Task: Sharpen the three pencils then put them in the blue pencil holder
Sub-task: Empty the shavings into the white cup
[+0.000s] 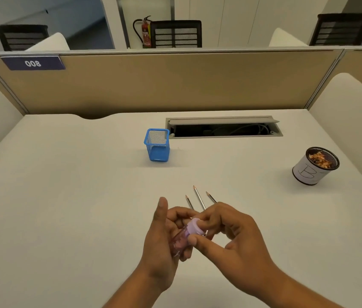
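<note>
Your left hand (pixel 162 241) grips the purple sharpener (pixel 186 234) round its clear body, and your right hand (pixel 233 236) pinches its cap. Three pencils (pixel 198 196) lie on the desk (pixel 64 196) just beyond your fingers at twelve o'clock. The blue holder (pixel 157 145) stands farther off at eleven.

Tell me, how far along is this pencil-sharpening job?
Seemingly done: the three thin pencils lying on the white desk show pointed tips. In hand: the left hand grips a clear pink sharpener while the right hand pinches its lilac cap; no pencil is in it. Left: the blue mesh pencil holder looks empty, so all three pencils have yet to go in.
</note>
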### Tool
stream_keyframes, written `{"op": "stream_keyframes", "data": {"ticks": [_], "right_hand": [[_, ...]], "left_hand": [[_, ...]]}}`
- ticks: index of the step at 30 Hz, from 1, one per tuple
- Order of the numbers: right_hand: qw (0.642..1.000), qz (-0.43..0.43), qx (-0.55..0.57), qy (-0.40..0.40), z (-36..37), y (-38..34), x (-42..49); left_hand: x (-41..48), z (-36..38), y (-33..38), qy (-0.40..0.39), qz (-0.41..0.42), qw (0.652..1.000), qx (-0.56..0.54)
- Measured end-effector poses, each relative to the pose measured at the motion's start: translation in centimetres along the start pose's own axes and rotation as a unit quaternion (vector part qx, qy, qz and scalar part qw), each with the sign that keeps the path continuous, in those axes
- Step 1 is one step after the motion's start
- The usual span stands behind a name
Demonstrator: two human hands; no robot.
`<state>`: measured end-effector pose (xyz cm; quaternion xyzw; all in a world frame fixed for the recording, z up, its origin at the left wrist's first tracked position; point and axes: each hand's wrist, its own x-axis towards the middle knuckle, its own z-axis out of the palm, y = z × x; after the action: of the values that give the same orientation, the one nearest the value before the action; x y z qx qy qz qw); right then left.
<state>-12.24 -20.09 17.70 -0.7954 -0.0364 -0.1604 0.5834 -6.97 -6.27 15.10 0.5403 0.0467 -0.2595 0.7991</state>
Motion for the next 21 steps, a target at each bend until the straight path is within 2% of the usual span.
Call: {"op": "stream_keyframes", "data": {"ticks": [5,8,11,14,17,19,21], "right_hand": [[0.989,0.015,0.080,0.126,-3.2,0.4,1.1],[0.990,0.059,0.087,0.093,-3.1,1.7,0.6],[0.993,0.085,0.050,0.065,-3.9,3.1,0.2],[0.992,0.105,0.030,0.062,-6.3,4.5,1.0],[0.988,0.127,0.007,0.087,-8.4,6.2,1.9],[0.989,0.122,-0.010,0.085,-9.5,7.2,2.5],[0.991,0.094,-0.053,0.081,-11.1,8.4,3.3]], "left_hand": [[1.9,1.5,-0.1,-0.012,-0.032,0.985,-0.170],[2.5,3.4,-0.9,-0.021,-0.031,0.984,-0.176],[3.4,5.0,-1.8,0.007,-0.016,0.998,-0.066],[4.5,6.1,-2.3,0.007,0.047,0.990,0.133],[5.9,7.0,-2.7,-0.076,0.161,0.935,0.306],[6.8,7.7,-2.7,-0.140,0.192,0.885,0.401],[7.9,9.3,-3.0,-0.169,0.199,0.838,0.478]]}}
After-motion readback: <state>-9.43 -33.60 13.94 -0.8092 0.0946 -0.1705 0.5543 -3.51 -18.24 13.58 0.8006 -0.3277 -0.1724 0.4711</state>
